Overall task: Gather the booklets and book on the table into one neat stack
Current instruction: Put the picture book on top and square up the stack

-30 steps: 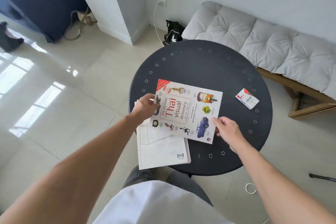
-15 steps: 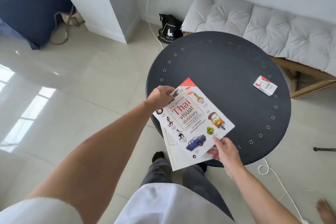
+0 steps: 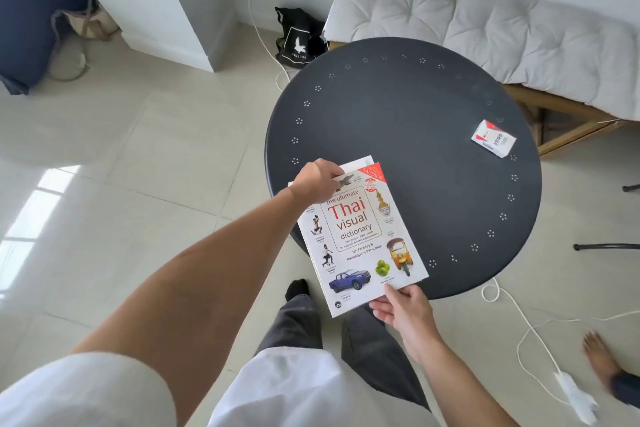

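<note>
Thin paperback book on top, glossy cover, likely light and a little slick; bends if held by one corner, so best pinched at two opposite edges as here. White booklets underneath, showing only as a sliver past the book's far edge at centre frame; flimsy sheets, probably prone to sliding out unless clamped together with the cover.

Left hand closed over the far left corner of the book, at centre frame, fingers curled on the cover. Right hand pinching the near right corner at lower centre, thumb on top, fingers beneath. Hard to tell whether either grip also catches the booklets below.

Stack lying half over the near left rim of the round dark tabletop, near half hanging out above the floor and the person's legs. Small red and white box at right of frame, well apart from the stack.
</note>
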